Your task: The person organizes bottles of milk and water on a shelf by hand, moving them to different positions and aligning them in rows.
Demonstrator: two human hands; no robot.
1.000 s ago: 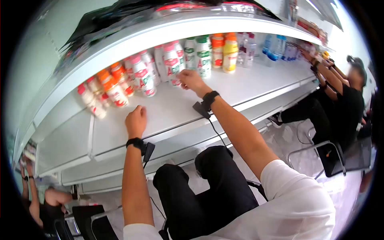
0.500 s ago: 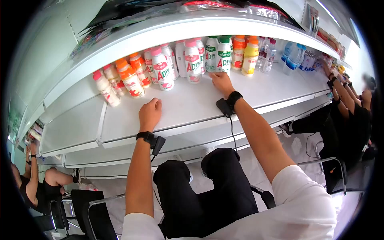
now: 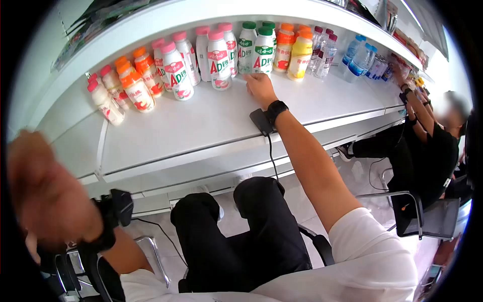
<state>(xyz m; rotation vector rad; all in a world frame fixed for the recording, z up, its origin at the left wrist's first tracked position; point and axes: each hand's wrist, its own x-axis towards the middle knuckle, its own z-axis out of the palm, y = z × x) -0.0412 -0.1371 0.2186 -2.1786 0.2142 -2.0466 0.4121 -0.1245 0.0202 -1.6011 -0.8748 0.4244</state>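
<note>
The right hand [image 3: 261, 89] curls loosely closed near the green-capped bottle [image 3: 263, 54]; the left hand [image 3: 53, 194] is too blurred for me to tell.

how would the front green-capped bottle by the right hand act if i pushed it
The front green-capped bottle would probably slide if pushed low, since the shelf looks smooth and flat. Pushed near its cap, it might tip, being taller than it is wide. Its sides look evenly shaped, without dents, so it is likely fairly stiff.
</note>
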